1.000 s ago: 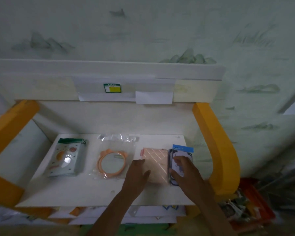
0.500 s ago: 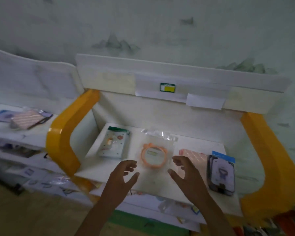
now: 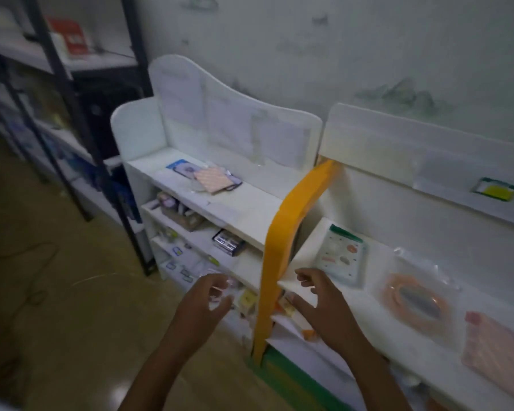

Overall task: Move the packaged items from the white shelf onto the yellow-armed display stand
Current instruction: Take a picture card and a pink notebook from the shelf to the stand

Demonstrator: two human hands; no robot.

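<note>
The pink diamond-patterned flat packet (image 3: 499,355) on the yellow-armed display stand (image 3: 282,244) is cut off by the right edge. The small packaged goods (image 3: 187,221) on the lower tiers of the white shelf (image 3: 250,209) are too blurred to identify. The yellow-and-green label (image 3: 494,189) is unreadable. Both forearms leave the picture at the bottom edge.

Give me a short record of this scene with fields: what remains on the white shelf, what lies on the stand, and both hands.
white shelf top: pink striped packet on a blue-edged packet
stand: green-topped packet, orange ring packet, pink packet
yellow arm: between shelf and stand
left hand: empty, fingers loosely curled
right hand: empty, fingers loosely curled
</note>
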